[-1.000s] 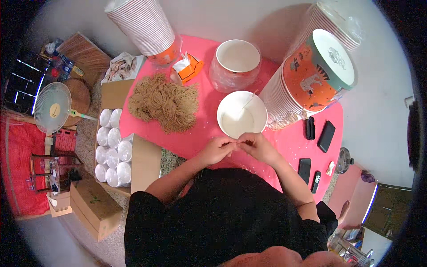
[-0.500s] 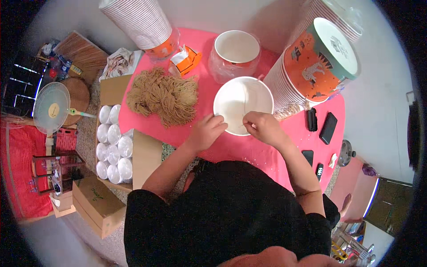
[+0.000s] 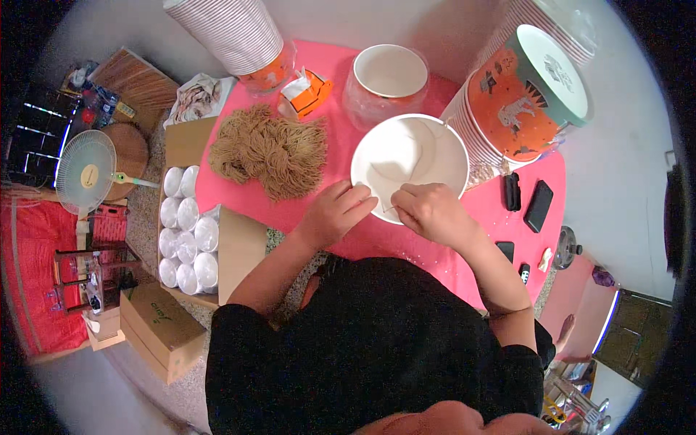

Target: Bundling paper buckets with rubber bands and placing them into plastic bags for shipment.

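A white paper bucket (image 3: 435, 134) is tipped with its mouth toward me, and a thin string (image 3: 425, 156) runs across its inside. At the bucket's near left rim, my left hand (image 3: 339, 212) is closed, fingers bent on the edge. My right hand (image 3: 431, 212) is pinched shut at the near rim on the thin string, whose short end shows beside the fingertips. Left of the bucket lies a heap of brown string (image 3: 272, 152) on the pink table (image 3: 373, 243).
Behind stands a plastic-wrapped bucket (image 3: 389, 76); stacked buckets rise at the left (image 3: 232, 36) and right (image 3: 507, 105). An orange tissue pack (image 3: 310, 94) lies near the string heap. Black phones (image 3: 538, 206) are at right. An open carton (image 3: 241, 246) with white rolls stands left.
The bucket has tipped further toward me, so more of its inside shows. The string inside now curves in a loop. My right hand has shifted slightly down, still pinching.
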Action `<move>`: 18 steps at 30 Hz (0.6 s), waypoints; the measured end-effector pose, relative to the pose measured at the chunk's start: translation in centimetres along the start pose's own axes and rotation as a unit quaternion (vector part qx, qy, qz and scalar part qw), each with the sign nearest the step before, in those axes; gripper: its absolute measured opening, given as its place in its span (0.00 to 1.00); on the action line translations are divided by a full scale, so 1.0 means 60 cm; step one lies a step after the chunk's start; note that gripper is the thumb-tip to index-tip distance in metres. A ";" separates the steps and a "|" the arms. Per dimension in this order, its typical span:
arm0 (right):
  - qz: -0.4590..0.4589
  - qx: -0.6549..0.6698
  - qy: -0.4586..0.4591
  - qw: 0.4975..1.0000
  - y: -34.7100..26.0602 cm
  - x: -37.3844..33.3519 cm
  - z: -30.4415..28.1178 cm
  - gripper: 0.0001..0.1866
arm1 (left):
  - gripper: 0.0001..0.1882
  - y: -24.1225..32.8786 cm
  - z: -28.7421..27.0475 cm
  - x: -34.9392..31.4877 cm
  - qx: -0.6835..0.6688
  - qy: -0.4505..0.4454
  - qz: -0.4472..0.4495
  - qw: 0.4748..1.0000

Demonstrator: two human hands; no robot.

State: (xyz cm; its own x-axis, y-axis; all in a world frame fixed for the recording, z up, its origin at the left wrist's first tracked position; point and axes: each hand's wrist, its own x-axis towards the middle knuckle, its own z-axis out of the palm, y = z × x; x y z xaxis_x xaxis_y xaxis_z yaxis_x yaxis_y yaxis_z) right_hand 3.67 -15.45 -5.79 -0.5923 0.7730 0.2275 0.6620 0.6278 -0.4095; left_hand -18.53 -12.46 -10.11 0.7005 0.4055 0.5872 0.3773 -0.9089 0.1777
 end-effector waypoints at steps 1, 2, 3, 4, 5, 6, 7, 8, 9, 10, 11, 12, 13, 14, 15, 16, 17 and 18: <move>-0.006 0.005 0.006 1.000 0.000 -0.001 0.001 0.06 | 0.15 0.000 0.000 0.000 0.000 -0.007 -0.004 1.000; -0.007 0.005 0.005 1.000 -0.001 0.000 0.000 0.06 | 0.15 0.000 0.000 -0.001 -0.001 -0.014 -0.007 1.000; -0.006 0.009 0.004 1.000 -0.002 0.000 -0.002 0.06 | 0.15 0.001 -0.001 0.000 0.000 -0.014 -0.008 1.000; -0.004 0.014 0.002 1.000 -0.003 0.000 -0.003 0.05 | 0.15 0.002 -0.002 0.002 0.000 -0.017 -0.009 1.000; -0.005 0.014 0.001 1.000 -0.003 -0.001 -0.002 0.05 | 0.14 0.003 -0.003 0.003 -0.001 -0.019 -0.009 1.000; -0.005 0.016 0.002 1.000 -0.003 -0.001 -0.001 0.06 | 0.14 0.004 -0.003 0.002 0.000 -0.019 -0.010 1.000; -0.006 0.017 0.003 1.000 -0.002 -0.002 -0.001 0.06 | 0.14 0.004 -0.001 0.002 0.000 -0.025 -0.011 1.000; -0.007 0.017 0.003 1.000 -0.002 -0.002 0.000 0.06 | 0.14 0.004 0.000 0.002 0.000 -0.031 -0.011 0.999; -0.008 0.021 0.001 1.000 -0.002 -0.002 0.002 0.05 | 0.14 0.004 0.001 0.002 0.000 -0.030 -0.012 0.999; -0.010 0.024 -0.001 1.000 -0.002 -0.002 0.004 0.05 | 0.14 0.004 0.002 0.003 -0.008 -0.024 -0.010 1.000; -0.011 0.024 -0.001 1.000 -0.002 -0.003 0.006 0.05 | 0.14 0.004 0.003 0.004 -0.016 -0.019 -0.007 1.000; -0.008 0.028 -0.009 1.000 -0.002 -0.003 0.008 0.05 | 0.14 0.004 0.004 0.006 -0.016 -0.018 -0.008 1.000; -0.005 0.032 -0.016 0.999 -0.002 -0.003 0.010 0.05 | 0.13 0.004 0.004 0.009 -0.015 -0.026 -0.007 1.000; -0.006 0.031 -0.016 0.999 0.000 -0.004 0.013 0.05 | 0.13 0.003 0.003 0.010 -0.014 -0.034 -0.006 0.999; -0.003 0.058 -0.014 0.998 0.004 -0.005 0.016 0.07 | 0.13 0.001 0.004 0.009 -0.013 -0.032 -0.007 0.999; 0.000 0.086 -0.012 0.996 0.006 -0.006 0.018 0.08 | 0.12 -0.003 0.008 0.006 -0.041 -0.041 -0.029 0.998; -0.002 0.085 -0.012 0.996 0.008 -0.007 0.018 0.08 | 0.12 -0.006 0.011 0.002 -0.070 -0.050 -0.051 0.995; 0.018 0.156 -0.035 0.987 0.011 -0.007 0.017 0.10 | 0.12 -0.009 0.014 0.000 -0.068 -0.049 -0.052 0.995</move>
State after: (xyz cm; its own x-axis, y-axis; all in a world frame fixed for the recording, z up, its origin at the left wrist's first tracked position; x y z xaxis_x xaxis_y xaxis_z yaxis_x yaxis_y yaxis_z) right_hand 3.85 -15.47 -7.07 -0.6089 0.7787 0.1510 0.5151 0.5329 -0.6713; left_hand -18.22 -11.90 -10.90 0.7199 0.4998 0.4816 0.3704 -0.8635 0.3423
